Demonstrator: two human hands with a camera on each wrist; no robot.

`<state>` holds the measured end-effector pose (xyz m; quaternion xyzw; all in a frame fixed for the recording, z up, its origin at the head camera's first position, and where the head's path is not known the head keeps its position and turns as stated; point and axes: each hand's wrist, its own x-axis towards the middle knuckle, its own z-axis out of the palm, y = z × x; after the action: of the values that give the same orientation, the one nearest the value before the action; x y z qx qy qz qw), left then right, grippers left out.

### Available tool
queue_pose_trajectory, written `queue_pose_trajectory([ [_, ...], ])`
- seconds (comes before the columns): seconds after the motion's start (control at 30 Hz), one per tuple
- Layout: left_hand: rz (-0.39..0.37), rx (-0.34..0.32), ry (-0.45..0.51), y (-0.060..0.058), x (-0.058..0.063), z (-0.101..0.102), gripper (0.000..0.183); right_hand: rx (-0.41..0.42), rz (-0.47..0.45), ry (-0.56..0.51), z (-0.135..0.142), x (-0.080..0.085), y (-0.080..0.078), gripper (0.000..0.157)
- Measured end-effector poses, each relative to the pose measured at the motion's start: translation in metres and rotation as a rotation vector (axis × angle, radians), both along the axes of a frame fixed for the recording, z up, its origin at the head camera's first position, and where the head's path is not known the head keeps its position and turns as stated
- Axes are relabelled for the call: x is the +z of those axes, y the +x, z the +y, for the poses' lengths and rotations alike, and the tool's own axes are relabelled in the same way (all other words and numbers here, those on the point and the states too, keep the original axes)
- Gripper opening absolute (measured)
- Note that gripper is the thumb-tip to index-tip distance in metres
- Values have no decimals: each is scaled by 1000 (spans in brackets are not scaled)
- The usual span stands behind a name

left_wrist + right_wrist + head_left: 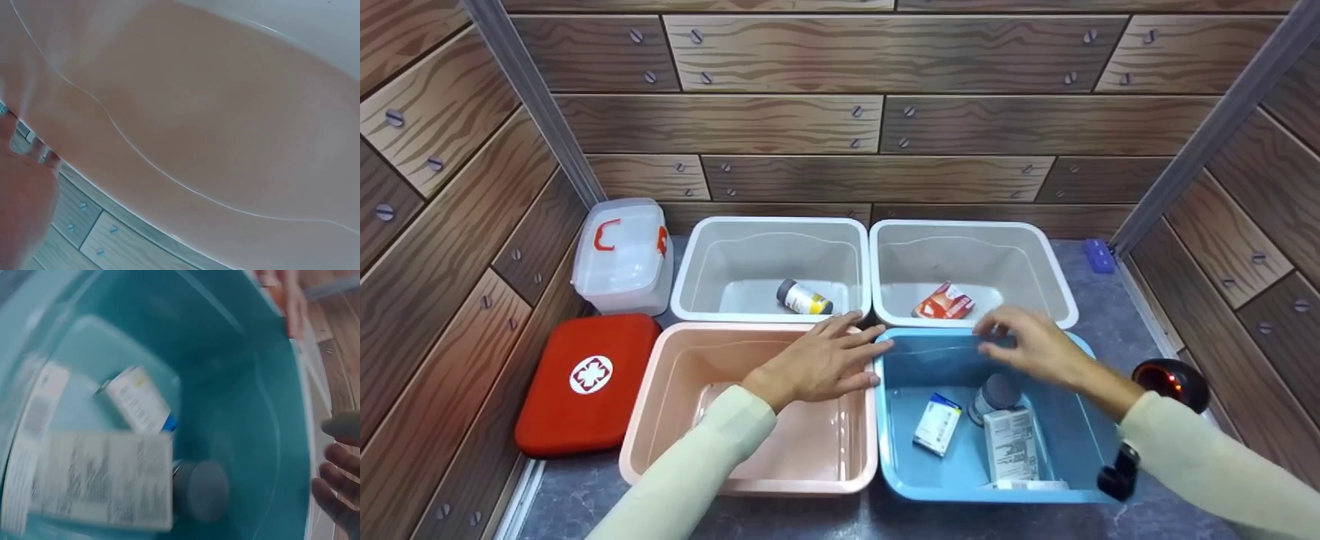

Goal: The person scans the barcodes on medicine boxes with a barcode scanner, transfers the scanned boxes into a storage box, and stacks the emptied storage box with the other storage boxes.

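Note:
My left hand (pixel 817 360) reaches over the pink bin (pixel 631 420), fingers spread and straight, fingertips at the rims where the bins meet. Above the back rim of the blue bin (pixel 888 450) hovers my right hand (pixel 1031 346), its fingers loosely bent and nothing between them. Inside the blue bin lie a small white box with blue and yellow ends (pixel 937 426), a dark bottle with a grey lid (pixel 207 490), a white printed carton (pixel 1009 446) and a narrow white box (pixel 35 439) along the front wall.
Behind stand two grey bins: the left one (pixel 772 222) holds a dark-capped bottle (pixel 804 298), the right one (pixel 960 224) a red-and-white box (pixel 945 301). At left are a red first-aid case (pixel 562 409) and a clear lidded box (pixel 622 262). A black device (pixel 1174 382) stands right.

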<state>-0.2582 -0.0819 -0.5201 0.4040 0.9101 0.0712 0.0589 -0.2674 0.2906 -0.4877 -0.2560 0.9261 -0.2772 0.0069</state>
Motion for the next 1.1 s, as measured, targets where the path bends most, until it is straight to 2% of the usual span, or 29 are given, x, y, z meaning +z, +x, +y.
queue_pose_trajectory([
  [0.1,7,-2,2,1,0,-1,65,74,1,123,5,-5,9,26],
  [0.27,-3,7,-1,1,1,-2,65,192,-38,297,8,-17,13,37],
  [0.43,-6,9,-4,1,1,-1,65,234,-94,369,6,-33,16,39],
  [0.53,-8,9,-2,1,0,0,65,235,-85,370,6,-39,17,35],
  [0.7,-2,13,5,0,0,-1,64,227,-48,315,10,-37,17,29],
  [0.87,-6,3,9,0,1,-1,65,204,-26,216,19,-23,20,32],
  [1.1,-18,6,4,0,-1,-1,65,159,-9,-129,35,-4,28,36],
])
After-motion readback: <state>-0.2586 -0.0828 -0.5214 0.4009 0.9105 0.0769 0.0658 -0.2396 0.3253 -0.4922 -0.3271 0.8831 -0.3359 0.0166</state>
